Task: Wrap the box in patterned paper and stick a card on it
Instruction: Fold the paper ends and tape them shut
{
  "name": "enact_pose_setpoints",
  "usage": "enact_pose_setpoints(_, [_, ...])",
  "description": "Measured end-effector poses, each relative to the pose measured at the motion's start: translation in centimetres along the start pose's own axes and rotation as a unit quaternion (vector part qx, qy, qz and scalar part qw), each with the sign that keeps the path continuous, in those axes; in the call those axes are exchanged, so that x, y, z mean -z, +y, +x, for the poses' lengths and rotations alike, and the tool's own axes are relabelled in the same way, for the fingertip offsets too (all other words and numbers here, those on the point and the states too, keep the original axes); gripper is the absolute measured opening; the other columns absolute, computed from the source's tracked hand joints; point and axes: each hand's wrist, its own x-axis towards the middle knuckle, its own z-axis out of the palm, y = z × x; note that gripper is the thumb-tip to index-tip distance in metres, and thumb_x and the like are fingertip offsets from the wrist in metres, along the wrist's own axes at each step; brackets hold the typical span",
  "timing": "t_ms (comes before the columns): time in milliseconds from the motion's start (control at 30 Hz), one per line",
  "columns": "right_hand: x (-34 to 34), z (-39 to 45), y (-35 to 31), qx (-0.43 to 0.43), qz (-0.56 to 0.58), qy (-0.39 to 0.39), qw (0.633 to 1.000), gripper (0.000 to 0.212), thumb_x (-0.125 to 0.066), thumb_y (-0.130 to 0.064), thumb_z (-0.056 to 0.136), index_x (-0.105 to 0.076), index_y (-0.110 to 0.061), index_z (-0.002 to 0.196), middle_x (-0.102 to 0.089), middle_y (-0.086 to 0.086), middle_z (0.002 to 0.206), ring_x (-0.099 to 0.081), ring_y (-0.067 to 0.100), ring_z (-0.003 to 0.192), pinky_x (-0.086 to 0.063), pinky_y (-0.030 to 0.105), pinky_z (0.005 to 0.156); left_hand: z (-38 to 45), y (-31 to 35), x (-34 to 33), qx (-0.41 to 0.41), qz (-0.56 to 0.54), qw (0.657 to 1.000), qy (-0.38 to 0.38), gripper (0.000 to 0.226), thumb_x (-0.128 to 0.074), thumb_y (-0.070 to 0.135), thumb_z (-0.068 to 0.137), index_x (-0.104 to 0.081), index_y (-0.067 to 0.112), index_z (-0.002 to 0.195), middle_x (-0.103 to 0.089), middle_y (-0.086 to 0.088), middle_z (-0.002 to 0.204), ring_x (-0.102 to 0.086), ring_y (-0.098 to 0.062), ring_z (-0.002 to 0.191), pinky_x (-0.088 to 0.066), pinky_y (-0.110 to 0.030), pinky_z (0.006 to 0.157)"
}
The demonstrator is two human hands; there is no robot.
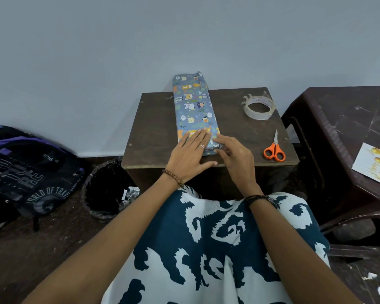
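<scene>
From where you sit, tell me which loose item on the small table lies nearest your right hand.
The orange-handled scissors, beside the right hand near the table's front edge; the tape roll sits further back.

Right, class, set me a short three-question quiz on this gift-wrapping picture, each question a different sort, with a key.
1. True or false: the orange-handled scissors lie on the same small dark wooden table as the long box wrapped in blue animal-print paper.
2. Where is the white greeting card with gold lettering? A) on the box B) on the dark plastic stool C) in the black-lined bin
3. Which end of the box do the left hand and right hand work on?

Key: 1 true; 2 B; 3 the near end.
</scene>
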Motion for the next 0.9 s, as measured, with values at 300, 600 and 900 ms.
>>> enact_pose_setpoints(300, [0.3, 0.4, -0.2, -0.031, 0.040, -0.020, 0.999, 0.030, -0.067, -0.002, 0.080, -0.065, -0.016, 0.107, -0.063, -0.005, 0.112, -0.061, 0.011, 0.075, -0.055, 0.031, 0.075, 1.0, 1.0, 0.1, 0.051, 0.003, 0.995, 0.085, 0.052, -0.039, 0.043, 0.084, -0.067, 0.010, 0.112, -0.067, -0.003, 0.114, -0.063, -0.015, 0.106, -0.049, -0.036, 0.091])
enact_pose_setpoints(600, [2.1, 0.7, -0.1, -0.019, -0.010, -0.145, 0.989, 0.050, -0.065, 0.006, 0.078, -0.056, -0.022, 0.119, -0.046, -0.011, 0.131, -0.054, -0.002, 0.085, -0.048, 0.018, 0.081, 1.4, 0.8, 0.7, 0.036, 0.016, 0.999, 0.033, 0.048, -0.080, 0.032, 0.069, -0.068, 0.010, 0.110, -0.068, -0.005, 0.111, -0.066, -0.017, 0.101, -0.052, -0.036, 0.085])
enact_pose_setpoints(900, [1.2, 0.9, 0.0, 0.000, 0.005, -0.072, 0.997, 0.028, -0.066, -0.003, 0.081, -0.063, -0.012, 0.107, -0.055, -0.002, 0.120, -0.060, 0.009, 0.079, -0.054, 0.039, 0.074, 1.5, 1.5, 1.6, 0.061, -0.016, 0.998, -0.015, 0.048, -0.085, 0.023, 0.063, -0.069, 0.007, 0.105, -0.069, -0.009, 0.107, -0.067, -0.021, 0.097, -0.053, -0.039, 0.083])
